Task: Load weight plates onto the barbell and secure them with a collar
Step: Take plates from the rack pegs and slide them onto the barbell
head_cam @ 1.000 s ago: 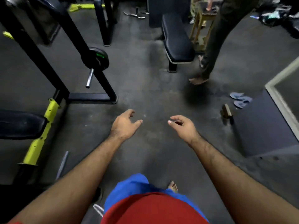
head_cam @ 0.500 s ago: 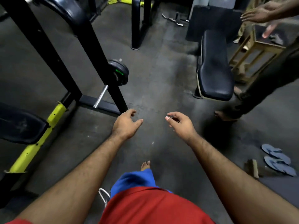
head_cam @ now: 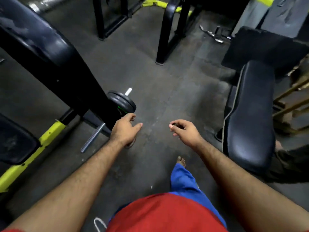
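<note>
A black weight plate (head_cam: 122,103) with a green mark sits on a silver bar (head_cam: 93,138) beside the black rack post (head_cam: 70,77). The bar's short end (head_cam: 128,91) sticks out above the plate. My left hand (head_cam: 125,130) hovers just below the plate, fingers apart, holding nothing. My right hand (head_cam: 186,131) is held out level with it over the bare floor. Its fingers are loosely curled and I see nothing gripped in them. No collar is in sight.
A black padded bench (head_cam: 249,114) stands at the right, with a wooden stool frame (head_cam: 294,97) and another person's leg (head_cam: 291,164) beyond it. A yellow and black machine frame (head_cam: 33,148) fills the left. More black uprights (head_cam: 164,36) stand ahead. My foot (head_cam: 181,161) is on the dark floor.
My view has swung left and moved closer to the rack. The plate and bar now lie just above my left hand, and the bench has slid to the right edge.
</note>
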